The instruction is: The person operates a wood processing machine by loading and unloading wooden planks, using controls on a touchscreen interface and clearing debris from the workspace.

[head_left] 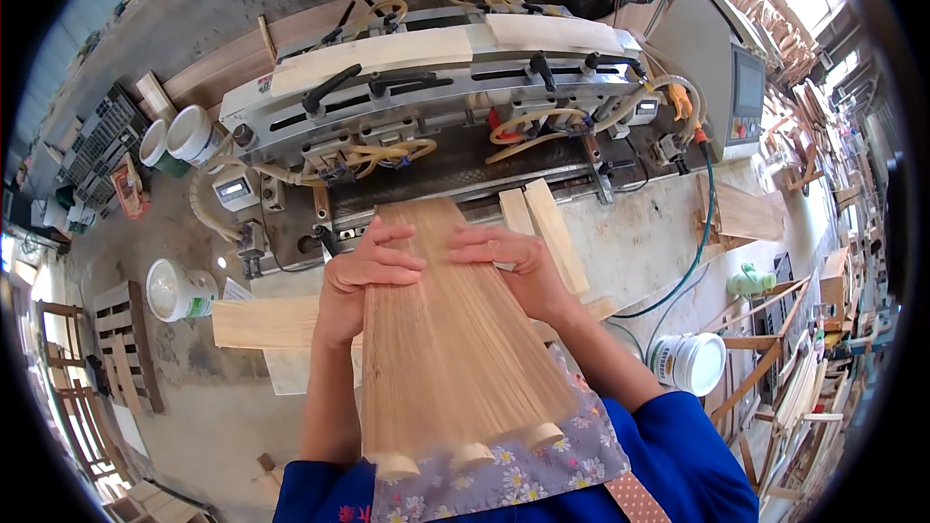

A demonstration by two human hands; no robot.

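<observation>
A wide brown wooden board [446, 349] slopes from the machine's front edge toward my apron. Three pale rounded wooden ends [473, 456] stick out at its near edge; whether they belong to the board or lie under it, I cannot tell. My left hand [363, 281] grips the board's left side, fingers laid over its top face. On the opposite side my right hand [513, 266] holds the right edge, its fingers also reaching onto the top. Both thumbs are mostly hidden. The board's far end lies by the metal bed of the machine [426, 97].
Pale wood strips [550, 232] lie right of the board, and another pale plank [262, 323] lies left. Hoses and black clamp levers [331, 87] line the machine. A control cabinet [746, 97] stands at far right. White buckets [180, 291] and a green hose [699, 252] flank the bench.
</observation>
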